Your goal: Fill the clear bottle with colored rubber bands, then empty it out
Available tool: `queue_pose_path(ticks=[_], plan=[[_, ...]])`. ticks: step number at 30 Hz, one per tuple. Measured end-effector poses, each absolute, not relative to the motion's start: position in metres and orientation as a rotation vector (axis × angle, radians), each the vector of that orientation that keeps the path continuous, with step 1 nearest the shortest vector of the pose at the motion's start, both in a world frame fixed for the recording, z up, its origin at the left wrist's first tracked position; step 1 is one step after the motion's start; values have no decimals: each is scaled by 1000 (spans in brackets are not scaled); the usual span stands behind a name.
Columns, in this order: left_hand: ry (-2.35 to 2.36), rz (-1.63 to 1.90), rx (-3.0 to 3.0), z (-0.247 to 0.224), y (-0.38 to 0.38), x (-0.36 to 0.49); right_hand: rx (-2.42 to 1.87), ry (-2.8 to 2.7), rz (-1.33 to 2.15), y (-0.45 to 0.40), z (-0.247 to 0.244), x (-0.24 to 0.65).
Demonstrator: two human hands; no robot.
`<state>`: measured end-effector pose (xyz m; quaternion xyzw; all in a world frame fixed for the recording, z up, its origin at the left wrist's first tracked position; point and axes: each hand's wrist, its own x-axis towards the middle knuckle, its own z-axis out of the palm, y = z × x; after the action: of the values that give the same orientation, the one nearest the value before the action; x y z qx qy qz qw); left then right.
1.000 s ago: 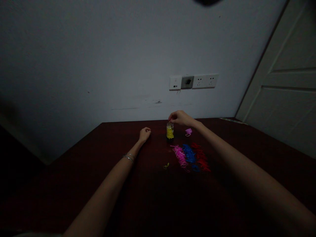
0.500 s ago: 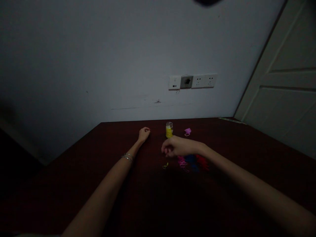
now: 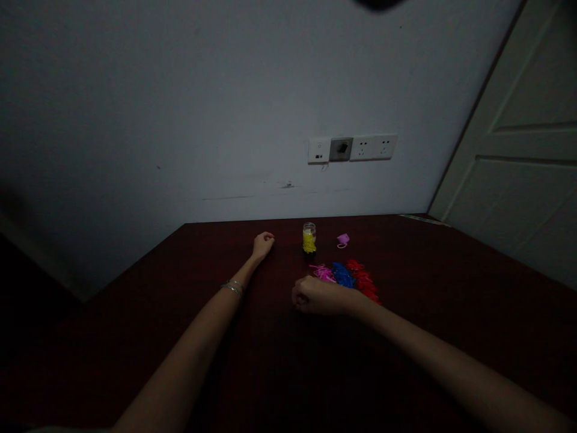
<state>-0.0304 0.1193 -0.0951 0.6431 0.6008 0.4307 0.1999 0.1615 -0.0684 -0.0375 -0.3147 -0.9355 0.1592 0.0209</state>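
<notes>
My right hand (image 3: pixel 318 296) is low over the dark table, its fingers curled together in a pinch pointing left. Whatever lies between those fingertips is hidden. Just beyond it are a pile of pink rubber bands (image 3: pixel 324 273), a pile of blue bands (image 3: pixel 343 275) and a longer row of red bands (image 3: pixel 363 280), partly covered by my hand and wrist. Behind them stands a clear glass jar (image 3: pixel 309 239) with yellow bands in it. My left hand (image 3: pixel 263 245) rests on the table to the jar's left, its fingers loosely curled with nothing visible in them.
A small purple object with a loop (image 3: pixel 343 239) lies right of the jar. The dark red table (image 3: pixel 216 240) meets a pale wall with a row of sockets (image 3: pixel 351 148). On the right is a white panelled door (image 3: pixel 518 180). The scene is dim.
My right hand has come down and nearer from beside the jar, uncovering the tops of the coloured piles. The small yellow bands lying on the table are now out of sight. My left hand stays put.
</notes>
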Motion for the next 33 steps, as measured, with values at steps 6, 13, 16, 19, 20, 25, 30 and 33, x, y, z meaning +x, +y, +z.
queue_pose_path(ticks=[6, 13, 16, 19, 20, 25, 30, 33], plan=[[1685, 1220, 1819, -97, 120, -31, -1024, -2934, 398, -70, -41, 156], [1685, 1239, 1808, -97, 119, -31, -957, -2828, 527, -70, -39, 160], [1667, 1249, 1804, -97, 119, -31, -952, -2650, 619, -59, -24, 169], [1656, 1253, 1790, -98, 120, -32, -991, -2396, 680, -37, 0, 185], [1656, 1251, 1786, -99, 121, -32, -1005, -2301, 634, -28, 9, 191], [1644, 1266, 1781, -101, 123, -33, -1052, -2116, 402, 20, 37, 212], [1628, 1282, 1761, -101, 122, -32, -1172, -2175, 341, 47, 42, 209], [1637, 1276, 1770, -101, 122, -32, -1204, -2201, 354, 50, 40, 207]])
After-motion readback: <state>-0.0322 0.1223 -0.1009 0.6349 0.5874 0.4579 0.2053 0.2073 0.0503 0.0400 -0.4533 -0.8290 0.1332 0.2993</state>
